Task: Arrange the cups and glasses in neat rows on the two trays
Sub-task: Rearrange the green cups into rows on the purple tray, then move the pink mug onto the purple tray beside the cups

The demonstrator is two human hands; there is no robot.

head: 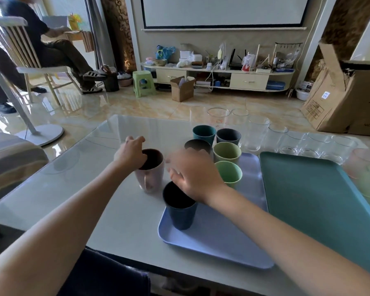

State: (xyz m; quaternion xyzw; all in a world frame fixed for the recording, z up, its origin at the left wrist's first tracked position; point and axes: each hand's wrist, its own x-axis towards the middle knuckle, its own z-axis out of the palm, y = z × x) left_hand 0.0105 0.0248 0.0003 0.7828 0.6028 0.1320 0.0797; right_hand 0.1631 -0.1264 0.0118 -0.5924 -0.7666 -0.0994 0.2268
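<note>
Pink cup point(151, 178) on bare table, just left of lavender tray point(218, 248). Judged light, rigid, smooth plastic; best taken at rim. Left hand point(130, 152) closed over its rim, fingers curled inside. Right hand point(192, 176) blurred above navy cup point(181, 207) at tray's near-left corner; contact and spread not discernible.

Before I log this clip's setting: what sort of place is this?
Most likely a home living room: a projector screen hangs above a low, cluttered TV cabinet, someone sits on a wooden chair, and the trays rest on a glass-topped table.
</note>
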